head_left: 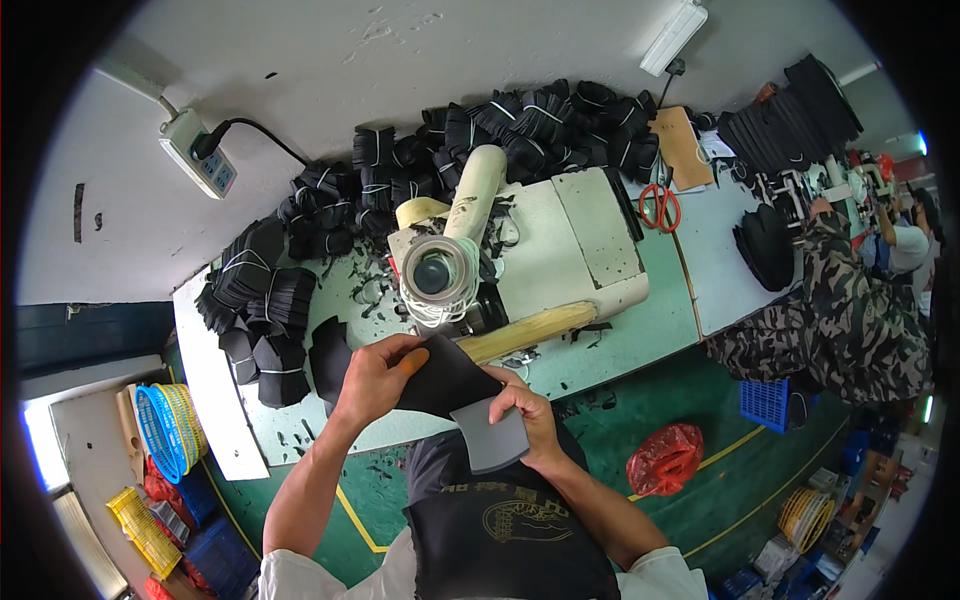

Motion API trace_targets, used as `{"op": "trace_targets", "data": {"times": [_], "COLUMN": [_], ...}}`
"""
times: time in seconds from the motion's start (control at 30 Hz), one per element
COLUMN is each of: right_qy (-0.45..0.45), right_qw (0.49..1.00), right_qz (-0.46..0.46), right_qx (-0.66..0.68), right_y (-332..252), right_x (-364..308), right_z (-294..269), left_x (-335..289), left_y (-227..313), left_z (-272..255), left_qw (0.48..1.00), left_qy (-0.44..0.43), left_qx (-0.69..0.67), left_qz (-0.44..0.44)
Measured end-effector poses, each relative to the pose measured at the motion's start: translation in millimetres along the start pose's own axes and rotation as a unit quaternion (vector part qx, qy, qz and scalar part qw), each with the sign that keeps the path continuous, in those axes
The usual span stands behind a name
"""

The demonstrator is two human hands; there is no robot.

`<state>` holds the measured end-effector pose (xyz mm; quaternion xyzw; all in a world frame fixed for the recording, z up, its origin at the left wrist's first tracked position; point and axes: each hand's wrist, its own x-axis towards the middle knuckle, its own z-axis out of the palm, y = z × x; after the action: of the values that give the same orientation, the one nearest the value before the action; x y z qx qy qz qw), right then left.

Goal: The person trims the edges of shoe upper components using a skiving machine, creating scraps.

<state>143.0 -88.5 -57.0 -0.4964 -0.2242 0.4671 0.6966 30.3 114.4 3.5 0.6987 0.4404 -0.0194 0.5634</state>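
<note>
Just in front of the machine, my left hand [383,378] is closed on a black flat piece of material [445,375]; an orange cover sits on its thumb. My right hand [530,420] pinches a grey curved piece [493,442] between thumb and fingers, close to the black piece's right end. Whether the two pieces are joined or merely overlap, I cannot tell. Behind them stands a cream-white machine [570,235] with a pale tube and a roll of clear tape [433,275] on top. Another black piece [330,352] lies left of my left hand.
Bundles of tied black pieces [270,335] are stacked on the left, with more along the wall. Black scraps litter the table [360,425]. Red-handled scissors [660,207] lie right of the machine. A red plastic bag [665,458] rests on the floor. A person in camouflage clothing [860,310] works at right.
</note>
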Motion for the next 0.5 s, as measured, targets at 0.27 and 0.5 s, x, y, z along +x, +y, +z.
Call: {"op": "trace_targets", "data": {"times": [0.27,0.5], "right_qy": [0.0,0.044], "right_qw": [1.0,0.993], "right_qz": [0.006,0.046], "right_qx": [0.023,0.096], "right_y": [-0.2,17.0], "right_x": [-0.6,-9.4], "right_z": [2.8,1.5], "left_x": [1.8,7.0], "left_y": [-1.6,0.3], "left_z": [0.2,3.9], "left_qw": [1.0,0.998], "left_qy": [0.01,0.031], "left_qx": [0.029,0.061], "left_qz": [-0.003,0.003]}}
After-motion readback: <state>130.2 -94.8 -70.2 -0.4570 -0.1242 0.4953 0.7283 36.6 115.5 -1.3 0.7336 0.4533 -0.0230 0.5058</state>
